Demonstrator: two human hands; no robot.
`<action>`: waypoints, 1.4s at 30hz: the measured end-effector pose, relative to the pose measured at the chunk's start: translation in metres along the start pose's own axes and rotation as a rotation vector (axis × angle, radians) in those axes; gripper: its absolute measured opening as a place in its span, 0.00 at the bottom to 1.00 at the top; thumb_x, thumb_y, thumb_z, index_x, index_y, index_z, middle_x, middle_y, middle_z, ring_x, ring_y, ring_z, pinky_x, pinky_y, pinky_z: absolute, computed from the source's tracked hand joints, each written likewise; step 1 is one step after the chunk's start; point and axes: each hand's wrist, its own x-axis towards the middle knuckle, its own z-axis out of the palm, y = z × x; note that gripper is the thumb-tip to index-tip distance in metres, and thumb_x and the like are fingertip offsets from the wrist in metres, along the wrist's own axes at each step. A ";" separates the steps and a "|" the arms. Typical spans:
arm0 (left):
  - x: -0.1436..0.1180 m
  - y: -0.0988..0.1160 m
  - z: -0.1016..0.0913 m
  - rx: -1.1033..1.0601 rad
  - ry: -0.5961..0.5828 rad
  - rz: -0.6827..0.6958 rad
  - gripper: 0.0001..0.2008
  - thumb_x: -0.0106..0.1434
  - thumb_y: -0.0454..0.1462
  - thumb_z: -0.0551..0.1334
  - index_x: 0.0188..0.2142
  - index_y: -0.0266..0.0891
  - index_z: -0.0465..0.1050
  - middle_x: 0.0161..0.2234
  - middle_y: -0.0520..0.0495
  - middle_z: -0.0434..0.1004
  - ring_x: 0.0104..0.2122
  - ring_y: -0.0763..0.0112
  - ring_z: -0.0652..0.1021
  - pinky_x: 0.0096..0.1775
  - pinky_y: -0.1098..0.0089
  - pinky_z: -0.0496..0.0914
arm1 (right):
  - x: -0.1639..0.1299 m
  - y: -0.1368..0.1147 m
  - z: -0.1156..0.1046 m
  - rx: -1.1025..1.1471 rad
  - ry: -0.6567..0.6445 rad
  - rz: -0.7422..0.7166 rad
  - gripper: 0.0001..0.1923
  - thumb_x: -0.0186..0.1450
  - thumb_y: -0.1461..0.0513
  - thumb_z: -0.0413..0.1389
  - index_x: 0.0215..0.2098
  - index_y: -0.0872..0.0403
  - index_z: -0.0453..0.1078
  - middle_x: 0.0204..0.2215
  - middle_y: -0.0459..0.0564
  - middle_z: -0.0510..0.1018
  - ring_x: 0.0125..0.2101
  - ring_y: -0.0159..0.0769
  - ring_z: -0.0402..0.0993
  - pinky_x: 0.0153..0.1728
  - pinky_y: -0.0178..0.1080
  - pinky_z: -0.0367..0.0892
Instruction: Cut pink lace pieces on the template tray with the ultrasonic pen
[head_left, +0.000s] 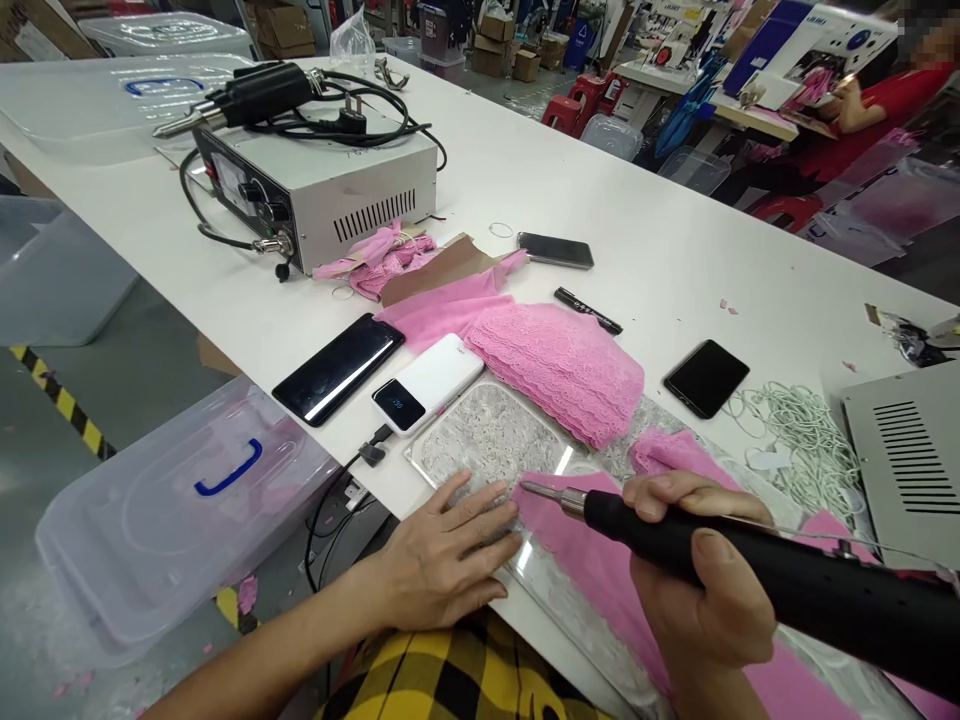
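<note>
My right hand (697,570) is wrapped round a thick black corded handheld tool (780,570) with a pointed metal tip. The tip is at the near-left corner of a pink fabric piece (585,550); whether it touches cannot be told. My left hand (450,550) lies flat with fingers spread, its fingertips by that corner, over the edge of a clear-covered grey board (487,435). Beyond the board lies a fanned stack of pink lace pieces (559,365). More bunched pink fabric (679,452) is just past the tool, partly hidden by my right hand.
A grey control box (360,190) carries a second black tool (262,95). Around the work lie a white power bank (450,375), phones (341,368), a marker (589,310) and tangled pale cord (802,440). A lidded plastic bin (172,520) stands below left. A person (862,125) sits at a sewing machine.
</note>
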 end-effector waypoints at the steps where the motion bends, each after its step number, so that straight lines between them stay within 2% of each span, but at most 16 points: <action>1: 0.000 0.000 0.000 0.001 0.000 0.000 0.18 0.70 0.43 0.57 0.54 0.36 0.71 0.57 0.42 0.74 0.64 0.56 0.65 0.67 0.48 0.52 | 0.000 0.000 0.001 0.005 0.006 0.007 0.04 0.58 0.61 0.57 0.32 0.53 0.70 0.29 0.44 0.75 0.25 0.31 0.69 0.31 0.42 0.71; 5: 0.001 0.000 -0.002 -0.003 0.029 -0.001 0.16 0.70 0.40 0.58 0.54 0.35 0.71 0.56 0.41 0.74 0.64 0.56 0.65 0.66 0.48 0.53 | 0.006 -0.005 0.002 0.048 0.087 0.003 0.06 0.56 0.62 0.56 0.33 0.52 0.71 0.29 0.45 0.75 0.24 0.30 0.68 0.29 0.41 0.70; 9: 0.004 0.002 -0.004 -0.003 0.066 0.032 0.16 0.67 0.34 0.59 0.54 0.33 0.70 0.57 0.37 0.73 0.65 0.53 0.63 0.65 0.47 0.56 | 0.018 -0.028 -0.020 0.067 0.258 -0.044 0.09 0.50 0.61 0.54 0.29 0.53 0.73 0.27 0.45 0.74 0.23 0.31 0.67 0.27 0.41 0.68; 12: 0.014 0.006 -0.004 -0.014 0.097 0.075 0.16 0.66 0.29 0.60 0.54 0.31 0.70 0.55 0.36 0.74 0.64 0.52 0.64 0.64 0.48 0.59 | 0.022 -0.053 -0.053 0.023 0.468 -0.078 0.14 0.45 0.58 0.53 0.28 0.53 0.73 0.28 0.47 0.75 0.24 0.34 0.69 0.28 0.44 0.69; 16: 0.040 0.023 0.002 -0.046 0.106 0.152 0.14 0.66 0.29 0.59 0.51 0.32 0.71 0.53 0.38 0.76 0.62 0.55 0.68 0.63 0.51 0.62 | 0.011 -0.081 -0.105 -0.017 0.754 -0.014 0.20 0.42 0.53 0.52 0.32 0.52 0.74 0.24 0.46 0.72 0.22 0.36 0.67 0.25 0.45 0.68; 19: 0.064 0.041 0.015 -0.076 0.073 0.235 0.11 0.68 0.31 0.58 0.49 0.34 0.73 0.52 0.41 0.78 0.59 0.59 0.72 0.61 0.55 0.65 | -0.005 -0.088 -0.144 -0.061 0.854 -0.023 0.18 0.41 0.53 0.50 0.26 0.51 0.72 0.19 0.44 0.66 0.18 0.33 0.60 0.19 0.41 0.63; 24: 0.104 0.073 0.046 -0.126 0.001 0.385 0.10 0.69 0.32 0.58 0.48 0.34 0.73 0.49 0.42 0.79 0.54 0.61 0.75 0.59 0.57 0.67 | -0.032 -0.086 -0.192 -0.055 0.995 -0.066 0.11 0.42 0.56 0.49 0.21 0.53 0.67 0.17 0.45 0.64 0.17 0.32 0.60 0.17 0.39 0.61; 28: 0.127 0.098 0.067 -0.142 -0.090 0.455 0.10 0.71 0.34 0.56 0.47 0.35 0.73 0.49 0.42 0.78 0.53 0.62 0.75 0.57 0.59 0.68 | -0.045 -0.078 -0.205 -0.016 0.888 -0.100 0.11 0.44 0.56 0.52 0.22 0.53 0.68 0.17 0.45 0.67 0.17 0.32 0.64 0.19 0.40 0.64; 32: 0.136 0.114 0.081 -0.117 -0.149 0.471 0.12 0.71 0.36 0.54 0.50 0.35 0.72 0.52 0.42 0.77 0.55 0.59 0.74 0.59 0.58 0.66 | -0.047 -0.071 -0.197 0.031 0.772 -0.110 0.10 0.47 0.57 0.54 0.26 0.53 0.70 0.20 0.45 0.70 0.20 0.34 0.67 0.22 0.41 0.67; 39: 0.133 0.117 0.093 -0.028 -0.178 0.395 0.19 0.71 0.42 0.55 0.57 0.34 0.68 0.58 0.39 0.71 0.61 0.53 0.69 0.60 0.54 0.64 | -0.041 -0.061 -0.189 0.036 0.642 -0.121 0.11 0.49 0.58 0.56 0.29 0.54 0.72 0.23 0.46 0.73 0.22 0.35 0.70 0.26 0.44 0.70; 42: 0.132 0.117 0.096 -0.025 -0.194 0.370 0.20 0.72 0.43 0.55 0.57 0.34 0.69 0.58 0.38 0.71 0.61 0.52 0.68 0.60 0.52 0.64 | -0.042 -0.057 -0.190 0.029 0.637 -0.133 0.11 0.50 0.58 0.56 0.30 0.54 0.72 0.23 0.45 0.73 0.22 0.35 0.70 0.25 0.44 0.70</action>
